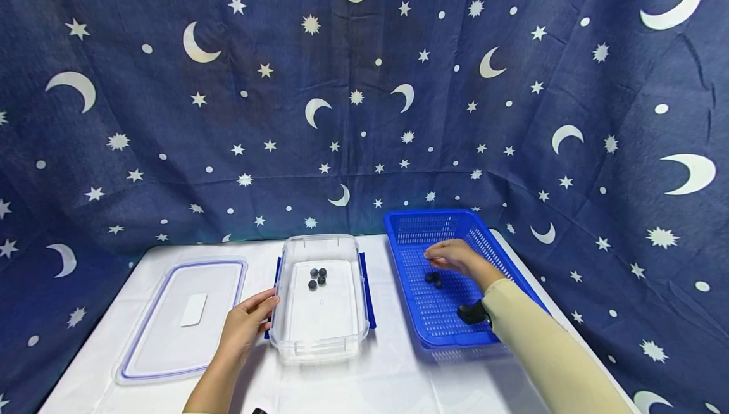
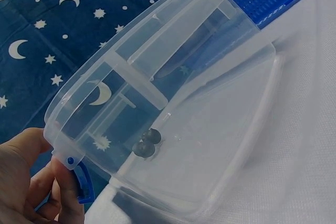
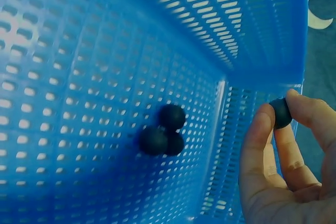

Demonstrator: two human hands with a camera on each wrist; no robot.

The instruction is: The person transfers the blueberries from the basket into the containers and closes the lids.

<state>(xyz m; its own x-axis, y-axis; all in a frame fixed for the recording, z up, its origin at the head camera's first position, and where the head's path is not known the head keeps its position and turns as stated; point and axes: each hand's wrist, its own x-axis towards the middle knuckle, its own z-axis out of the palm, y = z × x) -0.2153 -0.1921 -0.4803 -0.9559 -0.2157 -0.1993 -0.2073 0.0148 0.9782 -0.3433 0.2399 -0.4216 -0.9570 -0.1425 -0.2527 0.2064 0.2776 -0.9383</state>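
We judge pick-up stage: right fingers (image 3: 256,137) pinch dark ball (image 3: 282,114) over blue basket (image 1: 433,213), left fingers (image 2: 65,182) grip clear container (image 1: 321,344); next needs steady lift.

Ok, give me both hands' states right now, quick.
Left hand: closed, holding the clear container at its side edge.
Right hand: closed, pinching one dark ball between thumb and finger.

A moon-and-star curtain (image 1: 364,148) is hanging behind a white bench (image 1: 393,379), where a clear lid (image 1: 162,332) is lying flat.
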